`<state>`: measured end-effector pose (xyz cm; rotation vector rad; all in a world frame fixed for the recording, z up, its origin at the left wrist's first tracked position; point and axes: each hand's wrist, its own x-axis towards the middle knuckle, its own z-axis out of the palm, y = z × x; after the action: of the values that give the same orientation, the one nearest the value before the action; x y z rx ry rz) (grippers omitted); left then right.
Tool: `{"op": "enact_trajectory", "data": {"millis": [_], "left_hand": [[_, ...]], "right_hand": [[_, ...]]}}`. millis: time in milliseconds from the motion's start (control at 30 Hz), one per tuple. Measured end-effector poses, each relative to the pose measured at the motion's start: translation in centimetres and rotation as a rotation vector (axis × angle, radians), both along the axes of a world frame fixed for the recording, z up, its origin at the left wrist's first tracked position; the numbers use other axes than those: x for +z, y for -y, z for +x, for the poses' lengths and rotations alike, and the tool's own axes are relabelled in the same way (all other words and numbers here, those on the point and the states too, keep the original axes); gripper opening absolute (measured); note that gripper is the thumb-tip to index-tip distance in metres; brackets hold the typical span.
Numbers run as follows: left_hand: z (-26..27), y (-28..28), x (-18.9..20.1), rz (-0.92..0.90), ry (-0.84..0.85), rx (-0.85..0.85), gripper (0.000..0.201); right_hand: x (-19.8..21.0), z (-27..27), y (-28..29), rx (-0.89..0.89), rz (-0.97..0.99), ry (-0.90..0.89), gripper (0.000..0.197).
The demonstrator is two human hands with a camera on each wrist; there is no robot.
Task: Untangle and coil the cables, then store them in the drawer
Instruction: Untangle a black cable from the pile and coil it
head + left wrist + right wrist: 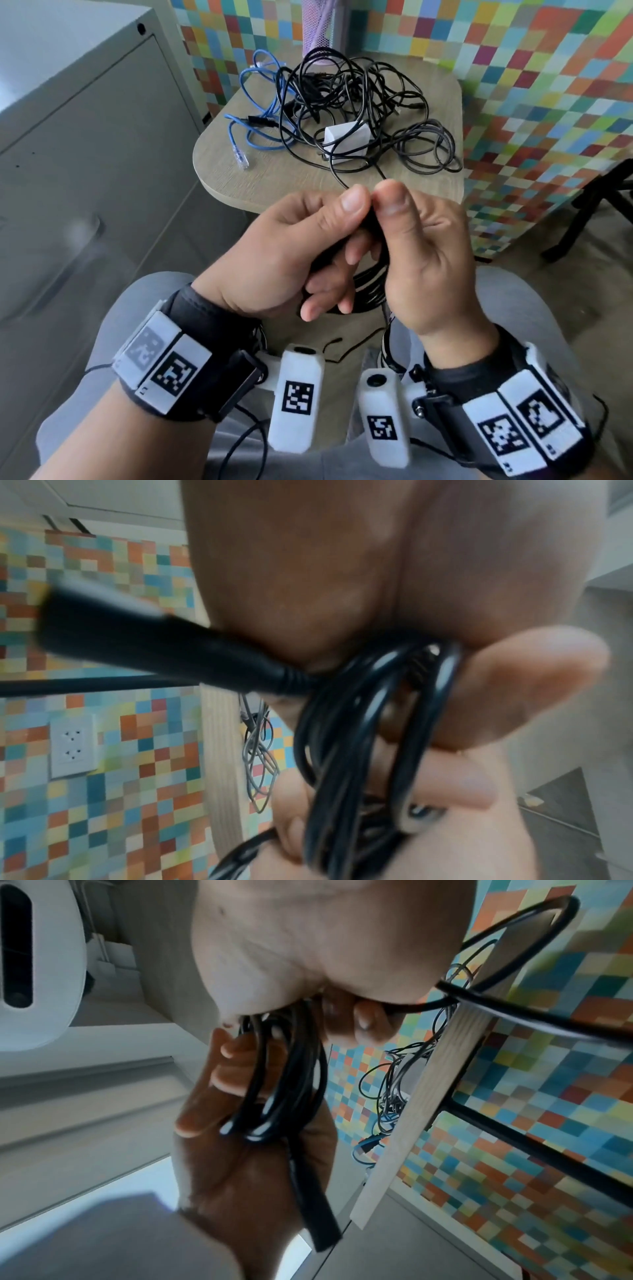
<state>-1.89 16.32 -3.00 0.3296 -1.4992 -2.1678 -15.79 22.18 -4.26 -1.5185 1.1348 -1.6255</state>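
Both hands meet in front of the small wooden table [274, 185], thumbs touching. My left hand [342, 233] grips a coil of black cable [370, 287] in its curled fingers; the loops [359, 737] and a black plug [154, 647] show in the left wrist view. My right hand [390, 222] pinches the same cable at the top of the coil [284, 1083]. A black strand [342, 178] runs from the hands up to a tangle of black cables [359, 102] on the table. A blue cable [260, 102] lies at the tangle's left side.
A white adapter block [346, 137] sits in the tangle. A grey drawer cabinet [85, 171] with a handle [68, 257] stands at the left, shut. A purple mesh cup [318, 27] is at the table's back, a black stand leg [589, 205] at the right.
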Motion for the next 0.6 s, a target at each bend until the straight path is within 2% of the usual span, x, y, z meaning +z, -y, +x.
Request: {"op": "enact_trajectory", "data": {"millis": [100,200,233,333,400,500,533,600], "left_hand": [[-0.2,-0.1,-0.2,0.045,-0.004,0.029,0.047],[-0.1,0.1,-0.6,0.126,-0.048,0.028,0.043],[0.0,0.2,-0.7,0.165,-0.081,0.003,0.04],[0.5,0.6,-0.9,0.26,-0.158,-0.103,0.032],[0.7,0.7,-0.9,0.245,-0.162,-0.125,0.028],[0.9,0.8,-0.4,0.203,-0.176,-0.052,0.025],[1.0,1.0,-0.2,0.207,-0.2,-0.015,0.023],[1.3,1.4,0.4,0.227,-0.268,0.084,0.022]], "right_hand": [[0.3,0.1,0.6,-0.108,-0.011,-0.084,0.05],[0.4,-0.5,1.2,-0.107,0.027,-0.108,0.076],[0.3,-0.7,1.4,-0.1,0.043,-0.109,0.079],[0.4,-0.9,1.6,-0.056,0.087,-0.049,0.057],[0.5,-1.0,1.6,-0.026,0.095,-0.04,0.054],[0.2,-1.6,1.7,-0.064,0.1,-0.165,0.07],[-0.1,-2.1,1.7,-0.068,0.109,-0.203,0.069],[-0.7,-3.1,1.6,-0.086,0.132,-0.328,0.045]]}}
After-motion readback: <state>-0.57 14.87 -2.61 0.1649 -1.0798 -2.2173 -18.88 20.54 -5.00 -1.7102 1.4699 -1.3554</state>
